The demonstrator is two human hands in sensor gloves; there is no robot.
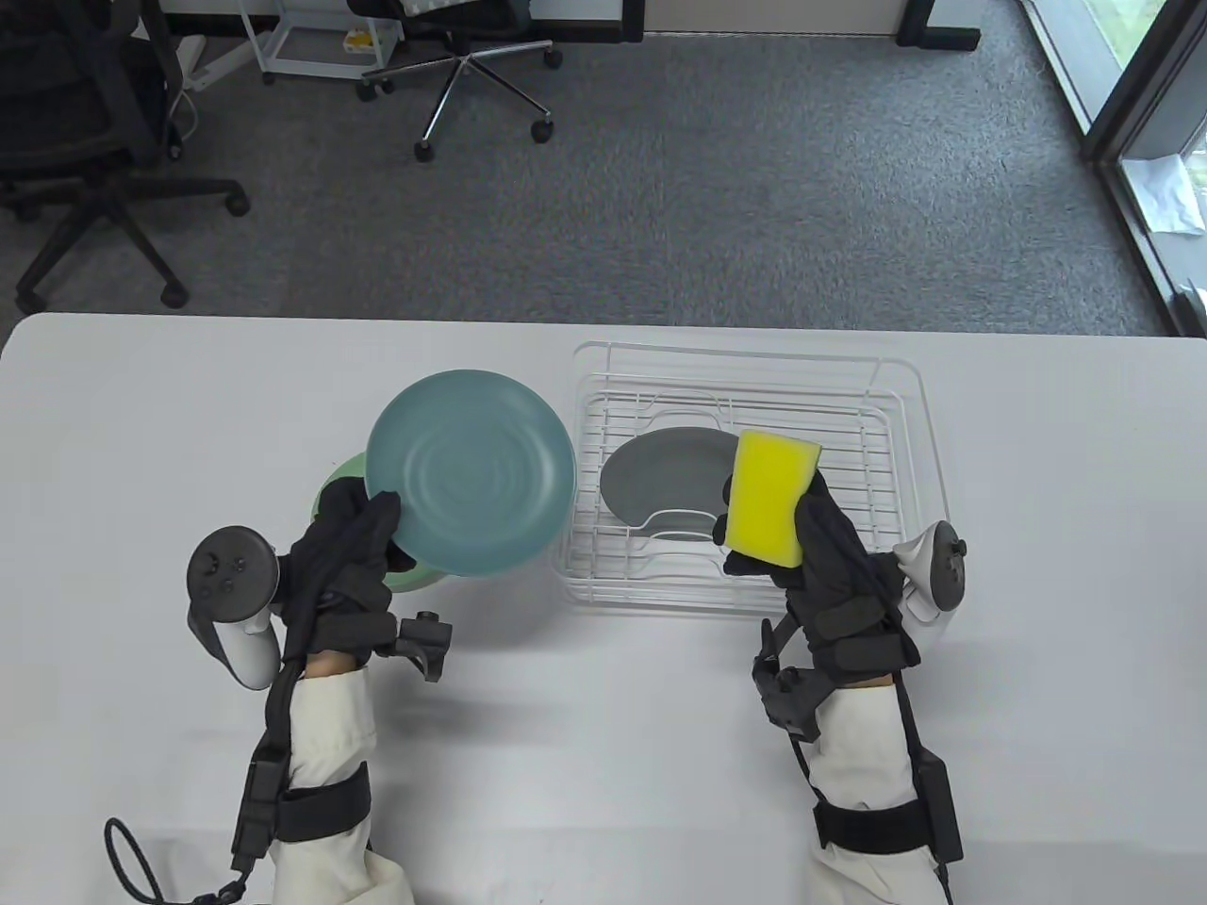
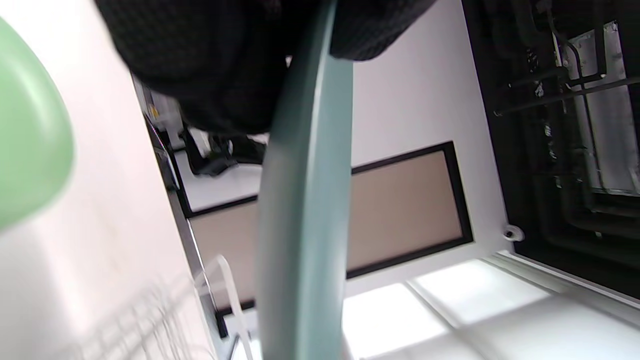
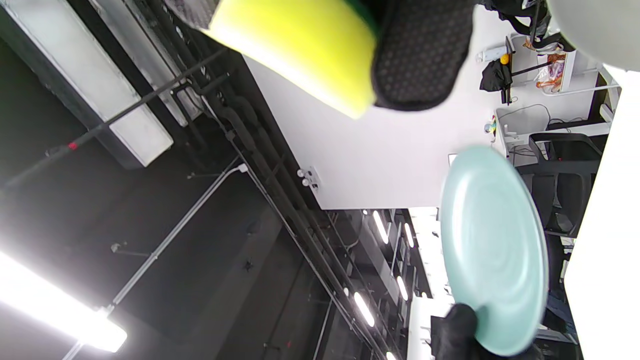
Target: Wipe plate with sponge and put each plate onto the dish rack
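Observation:
My left hand (image 1: 363,528) grips the near-left rim of a teal plate (image 1: 470,471), held up above the table and tilted; the left wrist view shows the teal plate (image 2: 305,200) edge-on under the gloved fingers (image 2: 225,65). A light green plate (image 1: 341,476) lies on the table beneath it, mostly hidden. My right hand (image 1: 787,528) holds a yellow sponge (image 1: 771,498) upright over the front of the white wire dish rack (image 1: 905,443). A grey plate (image 1: 665,471) lies inside the rack. In the right wrist view the sponge (image 3: 300,45) is at the top and the teal plate (image 3: 495,250) lower right.
The dish rack takes up the table's middle right. The white table (image 1: 585,735) reaches to the near edge. Office chairs (image 1: 462,66) stand on the grey carpet beyond the far edge.

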